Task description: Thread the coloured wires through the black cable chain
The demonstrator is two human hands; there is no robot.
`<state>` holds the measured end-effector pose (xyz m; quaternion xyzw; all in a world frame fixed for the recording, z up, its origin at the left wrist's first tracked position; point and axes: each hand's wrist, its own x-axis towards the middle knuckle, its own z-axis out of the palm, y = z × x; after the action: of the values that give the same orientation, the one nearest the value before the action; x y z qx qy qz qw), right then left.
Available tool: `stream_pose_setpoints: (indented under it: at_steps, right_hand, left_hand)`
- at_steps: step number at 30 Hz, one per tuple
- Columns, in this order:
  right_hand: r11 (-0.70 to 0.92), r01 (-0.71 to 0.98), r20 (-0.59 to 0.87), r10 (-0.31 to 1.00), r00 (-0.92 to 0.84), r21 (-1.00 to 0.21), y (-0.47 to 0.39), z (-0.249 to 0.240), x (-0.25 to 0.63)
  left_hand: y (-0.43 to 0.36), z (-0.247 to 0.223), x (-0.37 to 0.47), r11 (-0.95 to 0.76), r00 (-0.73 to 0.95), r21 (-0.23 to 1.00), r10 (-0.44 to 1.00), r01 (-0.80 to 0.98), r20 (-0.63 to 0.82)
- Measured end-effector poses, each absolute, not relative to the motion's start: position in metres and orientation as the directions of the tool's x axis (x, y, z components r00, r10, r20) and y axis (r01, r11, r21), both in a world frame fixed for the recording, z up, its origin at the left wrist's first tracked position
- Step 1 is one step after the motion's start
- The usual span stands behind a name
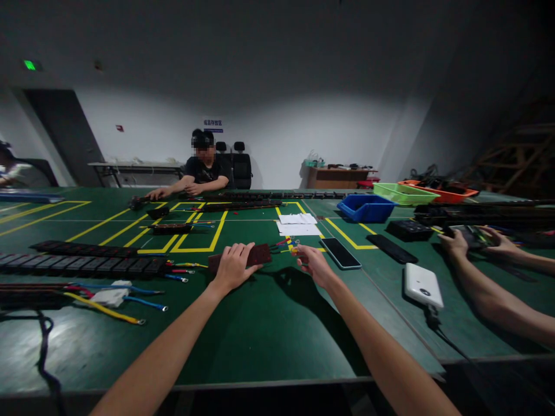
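My left hand lies over a flat, dark reddish-brown block, fingers across its top and thumb along the near side. Coloured wires run out of the block's right end and finish in small metal lugs. At those wire ends my right hand has its fingers curled, pinching what looks like a yellow wire end. The fingertips partly hide the contact. Just right of that hand lies a smartphone. White paper sheets lie beyond the wires.
Black socket strips and lugged cables lie at left. A white power bank, black phone and blue bin stand at right. A co-worker's hands hold a device at far right. Another person sits opposite.
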<state>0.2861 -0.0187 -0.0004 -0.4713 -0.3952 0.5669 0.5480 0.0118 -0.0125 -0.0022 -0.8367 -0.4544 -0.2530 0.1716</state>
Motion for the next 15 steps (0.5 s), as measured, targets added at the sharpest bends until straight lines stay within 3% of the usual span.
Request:
stream_pose_setpoints:
  at_steps: [10, 15]
  right_hand:
    - [-0.019, -0.276, -0.031, 0.999, 0.042, -0.961, -0.0164, -0.0061, 0.2851]
    - [-0.145, -0.400, -0.181, 0.982, 0.053, -0.905, -0.0136, -0.0050, 0.2814]
  left_hand:
    - [-0.0128, -0.0003, 0.0117, -0.509, 0.421, -0.032, 0.674, 0.860, 0.607]
    - [-0.0143, 0.0014, 0.0113, -0.559, 0.455, -0.014, 0.660, 0.829, 0.598]
